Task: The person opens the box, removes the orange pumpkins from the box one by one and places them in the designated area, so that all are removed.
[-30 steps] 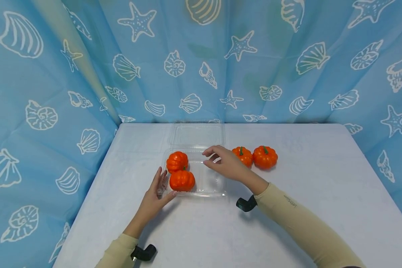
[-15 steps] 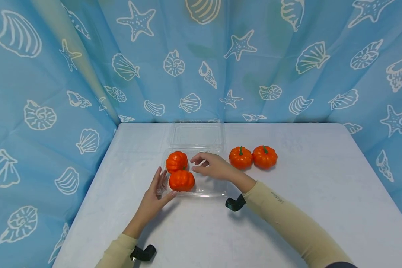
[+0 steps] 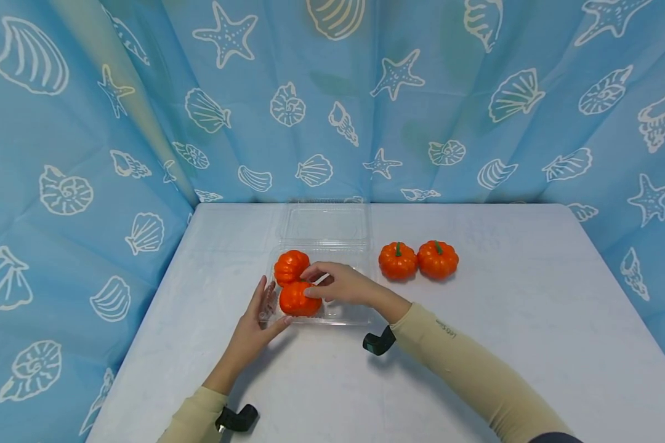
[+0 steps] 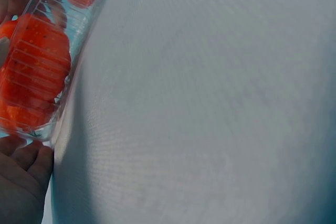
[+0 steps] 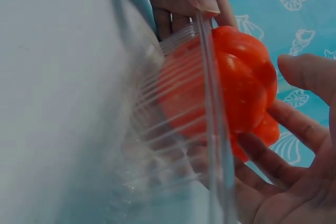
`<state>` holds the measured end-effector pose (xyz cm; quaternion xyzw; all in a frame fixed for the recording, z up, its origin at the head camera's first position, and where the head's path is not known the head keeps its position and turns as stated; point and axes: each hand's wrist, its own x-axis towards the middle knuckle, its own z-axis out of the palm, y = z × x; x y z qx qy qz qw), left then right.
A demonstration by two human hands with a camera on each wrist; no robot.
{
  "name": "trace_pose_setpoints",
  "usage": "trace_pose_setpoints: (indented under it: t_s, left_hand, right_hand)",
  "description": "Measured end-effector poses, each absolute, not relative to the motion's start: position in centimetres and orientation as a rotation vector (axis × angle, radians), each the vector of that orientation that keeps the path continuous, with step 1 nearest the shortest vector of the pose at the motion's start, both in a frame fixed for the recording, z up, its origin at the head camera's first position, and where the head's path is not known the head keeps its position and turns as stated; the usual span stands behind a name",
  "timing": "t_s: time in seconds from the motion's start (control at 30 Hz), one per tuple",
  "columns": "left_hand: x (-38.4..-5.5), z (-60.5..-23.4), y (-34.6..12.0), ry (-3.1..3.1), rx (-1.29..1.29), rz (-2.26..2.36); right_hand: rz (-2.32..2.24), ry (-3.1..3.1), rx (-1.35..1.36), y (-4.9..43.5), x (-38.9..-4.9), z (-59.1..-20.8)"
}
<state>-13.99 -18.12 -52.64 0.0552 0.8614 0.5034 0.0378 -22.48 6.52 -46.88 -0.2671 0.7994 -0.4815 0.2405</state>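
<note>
Two orange toy pumpkins with green stems, a front pumpkin [image 3: 297, 300] and a rear pumpkin [image 3: 289, 267], sit in the left half of a clear plastic clamshell box [image 3: 350, 317]. My left hand [image 3: 255, 329] rests at the box's front left corner, fingers straight along its left side and thumb at the front wall. My right hand [image 3: 340, 284] reaches into the box, thumb over the front pumpkin's right side and fingertips near where both pumpkins meet. In the right wrist view its thumb [image 5: 302, 72] is beside the pumpkin, with loosely bent fingers [image 5: 299, 124] reaching around it.
Two more toy pumpkins, one nearer the box [image 3: 397, 261] and one farther right [image 3: 439, 260], stand side by side on the white table [image 3: 510, 307]. The raised box lid [image 3: 326, 223] lies back toward the blue shell-print curtain [image 3: 449, 92].
My right hand has moved left and slightly toward me, from over the box's right half to the front pumpkin. My left hand and the pumpkins stay essentially in place.
</note>
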Motion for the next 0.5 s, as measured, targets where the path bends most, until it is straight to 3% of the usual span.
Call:
trace_pose_setpoints:
  t_s: [0.5]
  left_hand:
    - [-13.89,-52.48,-18.05,2.637,0.178,1.561]
  right_hand:
    - [-1.269,2.192,-0.856,6.1,-22.35,-47.54]
